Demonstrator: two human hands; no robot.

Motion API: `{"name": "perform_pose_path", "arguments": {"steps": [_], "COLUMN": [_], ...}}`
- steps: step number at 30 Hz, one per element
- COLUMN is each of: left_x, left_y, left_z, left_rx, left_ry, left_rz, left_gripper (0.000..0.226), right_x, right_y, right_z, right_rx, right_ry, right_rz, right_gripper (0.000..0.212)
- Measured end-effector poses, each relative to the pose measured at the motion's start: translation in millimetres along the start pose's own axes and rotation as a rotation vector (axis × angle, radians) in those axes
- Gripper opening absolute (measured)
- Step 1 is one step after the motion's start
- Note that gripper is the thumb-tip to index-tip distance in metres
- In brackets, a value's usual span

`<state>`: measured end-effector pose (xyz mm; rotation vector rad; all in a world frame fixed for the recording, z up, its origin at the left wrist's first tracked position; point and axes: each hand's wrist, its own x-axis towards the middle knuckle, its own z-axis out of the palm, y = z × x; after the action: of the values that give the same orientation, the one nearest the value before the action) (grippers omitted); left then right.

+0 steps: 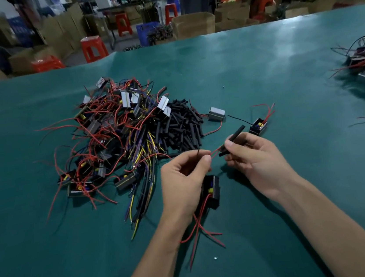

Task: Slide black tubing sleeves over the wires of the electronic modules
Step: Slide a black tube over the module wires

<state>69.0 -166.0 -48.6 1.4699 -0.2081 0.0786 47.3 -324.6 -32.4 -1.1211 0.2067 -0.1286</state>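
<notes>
Two black sleeves point(234, 137) pinched in the right hand point(254, 159) slant up-right; left hand point(182, 182) pinches a red wire point(214, 152).

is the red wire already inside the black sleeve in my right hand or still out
Still out. The thin red wire, pinched by the left hand, ends just short of the black tubing sleeve held by the right hand.

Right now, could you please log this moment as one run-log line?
left hand: pinches red wire, module under palm | right hand: holds black sleeve | sleeve not yet on wire
</notes>
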Motion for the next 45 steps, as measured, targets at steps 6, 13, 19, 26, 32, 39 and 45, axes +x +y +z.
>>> {"name": "perform_pose_path", "arguments": {"steps": [6,13,19,26,32,39,45], "left_x": [-1.1,-1.6,-1.0,-0.5,1.5,-1.9,1.1], "left_y": [-2.9,-0.8,-1.2,-0.8,-3.9,-6.9,-3.3], "left_z": [-2.0,-2.0,-2.4,-1.2,0.5,4.2,-0.6], "left_rx": [-0.011,-0.028,-0.066,-0.056,-0.040,0.052,-0.040], "left_ry": [-0.083,-0.084,-0.088,-0.095,-0.058,-0.040,-0.056], "left_rz": [-0.017,-0.028,-0.061,-0.043,-0.058,-0.003,-0.061], "left_gripper": [0.015,0.023,0.024,0.017,0.015,0.025,0.015], "right_x": [-2.5,-5.6,-8.5,-9.6,-9.4,-6.7,-6.2], "right_y": [0.5,-0.4,-0.5,-3.1,0.3,2.3,0.7], "right_z": [1.7,2.8,4.5,6.1,6.3,3.0,0.4], "right_rx": [0.070,-0.012,-0.034,-0.053,-0.183,-0.236,-0.192], "right_ry": [-0.013,-0.026,-0.012,-0.029,0.024,0.044,-0.029], "right_rz": [0.016,-0.029,-0.006,0.003,-0.076,-0.039,-0.044], "right_gripper": [0.018,0.022,0.019,0.005,0.014,0.010,0.014]}}
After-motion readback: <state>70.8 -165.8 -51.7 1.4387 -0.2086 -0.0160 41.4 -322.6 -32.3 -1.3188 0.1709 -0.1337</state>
